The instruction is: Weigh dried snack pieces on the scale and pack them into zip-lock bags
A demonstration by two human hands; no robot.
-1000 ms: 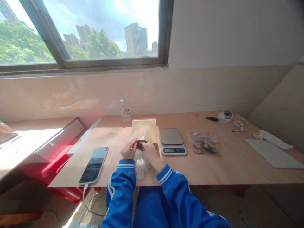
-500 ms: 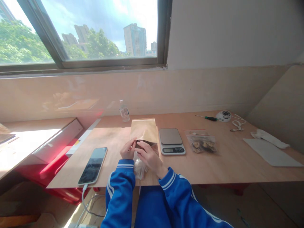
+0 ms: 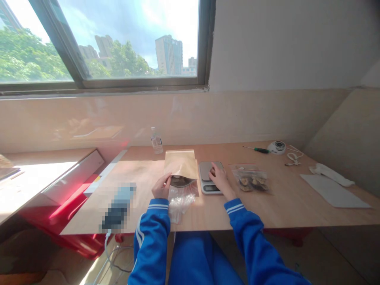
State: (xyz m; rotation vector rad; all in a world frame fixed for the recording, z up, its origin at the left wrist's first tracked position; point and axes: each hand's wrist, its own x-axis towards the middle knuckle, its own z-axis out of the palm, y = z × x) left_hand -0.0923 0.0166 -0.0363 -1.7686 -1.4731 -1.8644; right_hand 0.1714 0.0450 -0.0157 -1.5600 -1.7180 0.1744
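A brown kraft paper bag [image 3: 180,163] lies on the table with its mouth towards me, gaping over a dark inside. My left hand [image 3: 161,187] pinches the left edge of that mouth. On the right, my right hand [image 3: 220,177] is over the plate of a kitchen scale [image 3: 204,170], fingers closed around a small brownish piece that is mostly hidden. Clear plastic zip bags [image 3: 180,206] lie just in front of the paper bag. Right of the scale are clear zip bags with brown dried pieces [image 3: 257,183] inside.
A plastic bottle [image 3: 156,141] stands behind the paper bag. At the left lies a blurred-out phone [image 3: 118,208] on a cable. Further right are a screwdriver [image 3: 261,150], a white dome camera [image 3: 276,147] with its cord, and a white sheet [image 3: 334,192] beside a white wrapped bundle [image 3: 332,175].
My right hand has left the paper bag's mouth and moved right, onto the scale. The left hand stays at the bag's edge, and the opening and the zip bags below show more.
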